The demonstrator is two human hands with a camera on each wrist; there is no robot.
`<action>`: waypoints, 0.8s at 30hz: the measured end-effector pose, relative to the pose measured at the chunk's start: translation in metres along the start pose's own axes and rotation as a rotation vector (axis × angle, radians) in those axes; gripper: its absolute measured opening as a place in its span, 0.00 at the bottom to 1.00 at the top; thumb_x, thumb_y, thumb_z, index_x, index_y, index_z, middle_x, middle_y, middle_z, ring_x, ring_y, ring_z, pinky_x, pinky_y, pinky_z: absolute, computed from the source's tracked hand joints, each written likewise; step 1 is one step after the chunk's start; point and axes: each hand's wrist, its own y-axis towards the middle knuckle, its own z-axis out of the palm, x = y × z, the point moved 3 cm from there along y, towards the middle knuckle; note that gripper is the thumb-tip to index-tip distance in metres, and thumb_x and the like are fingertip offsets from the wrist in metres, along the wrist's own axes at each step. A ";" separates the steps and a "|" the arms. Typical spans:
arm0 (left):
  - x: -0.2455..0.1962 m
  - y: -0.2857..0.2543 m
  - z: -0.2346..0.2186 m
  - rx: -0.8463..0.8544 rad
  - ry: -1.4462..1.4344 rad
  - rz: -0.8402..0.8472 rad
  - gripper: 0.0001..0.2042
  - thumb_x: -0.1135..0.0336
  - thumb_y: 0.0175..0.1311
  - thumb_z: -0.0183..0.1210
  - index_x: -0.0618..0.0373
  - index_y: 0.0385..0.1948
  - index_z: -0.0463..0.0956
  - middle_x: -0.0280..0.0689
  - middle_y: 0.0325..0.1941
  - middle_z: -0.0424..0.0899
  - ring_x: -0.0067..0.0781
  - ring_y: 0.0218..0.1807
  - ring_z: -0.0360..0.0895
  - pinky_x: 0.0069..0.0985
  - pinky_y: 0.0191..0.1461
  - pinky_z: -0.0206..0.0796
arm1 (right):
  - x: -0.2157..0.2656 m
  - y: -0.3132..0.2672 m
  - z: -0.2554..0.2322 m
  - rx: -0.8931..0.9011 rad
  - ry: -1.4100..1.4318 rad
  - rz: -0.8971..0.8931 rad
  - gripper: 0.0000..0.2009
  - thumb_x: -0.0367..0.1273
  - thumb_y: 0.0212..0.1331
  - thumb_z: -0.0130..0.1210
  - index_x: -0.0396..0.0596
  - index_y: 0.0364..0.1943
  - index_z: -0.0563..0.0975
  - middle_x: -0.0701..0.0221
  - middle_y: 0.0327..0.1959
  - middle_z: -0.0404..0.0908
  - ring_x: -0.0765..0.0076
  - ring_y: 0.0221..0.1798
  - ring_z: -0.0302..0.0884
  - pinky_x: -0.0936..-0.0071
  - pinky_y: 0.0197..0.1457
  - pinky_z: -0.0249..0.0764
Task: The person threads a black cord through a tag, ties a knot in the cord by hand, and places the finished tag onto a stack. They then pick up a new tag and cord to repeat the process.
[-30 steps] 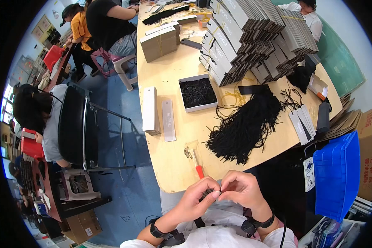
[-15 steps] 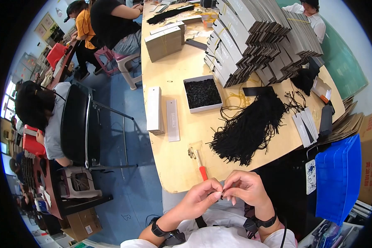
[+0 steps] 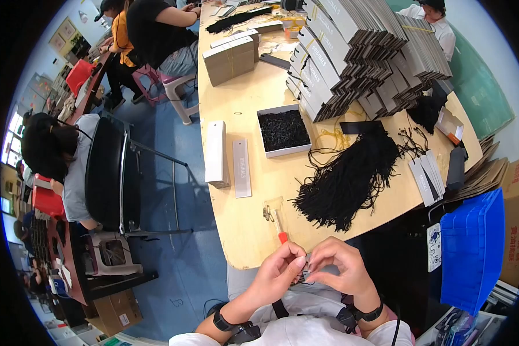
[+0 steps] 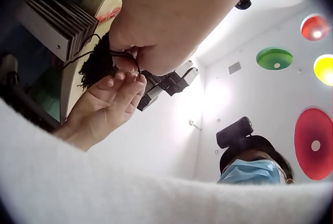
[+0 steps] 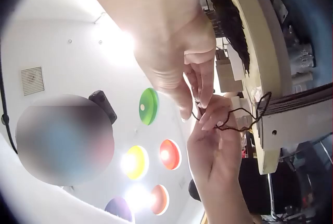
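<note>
At the lower centre of the head view, the left hand (image 3: 277,272) and right hand (image 3: 338,270) both pinched a thin black cord (image 5: 235,121) (apparently mid-threading); the next move likely needed steady fingertip control.

Table (image 3: 254,92) far half: card stacks (image 3: 352,52)
Tray (image 3: 282,131) – centre; cords (image 3: 346,176) right
Screwdriver (image 3: 278,226): near edge – hands below

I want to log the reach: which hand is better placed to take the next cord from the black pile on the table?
Probably the right hand: the pile of black cords lies on its side. Both hands, left hand too, pinch a thin cord now.
</note>
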 end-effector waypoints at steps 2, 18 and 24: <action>0.000 0.001 -0.001 -0.030 -0.018 -0.008 0.06 0.67 0.72 0.48 0.58 0.40 0.67 0.27 0.33 0.69 0.12 0.31 0.65 0.12 0.34 0.61 | 0.010 0.001 0.002 0.032 -0.301 -0.070 0.11 0.19 0.44 0.67 0.37 0.33 0.79 0.64 0.34 0.77 0.72 0.35 0.79 0.79 0.37 0.79; 0.000 0.002 0.000 -0.079 0.043 0.004 0.05 0.68 0.72 0.49 0.59 0.41 0.67 0.27 0.34 0.70 0.11 0.32 0.66 0.12 0.35 0.62 | -0.001 0.001 0.003 0.095 -0.446 -0.223 0.09 0.19 0.46 0.65 0.38 0.33 0.80 0.66 0.31 0.79 0.74 0.31 0.78 0.82 0.32 0.76; -0.001 0.003 0.002 -0.089 0.050 0.053 0.05 0.69 0.71 0.50 0.60 0.40 0.68 0.28 0.34 0.71 0.12 0.32 0.67 0.12 0.34 0.62 | 0.001 0.000 0.003 0.050 -0.352 -0.096 0.09 0.19 0.47 0.64 0.38 0.33 0.79 0.66 0.30 0.79 0.74 0.29 0.78 0.81 0.31 0.75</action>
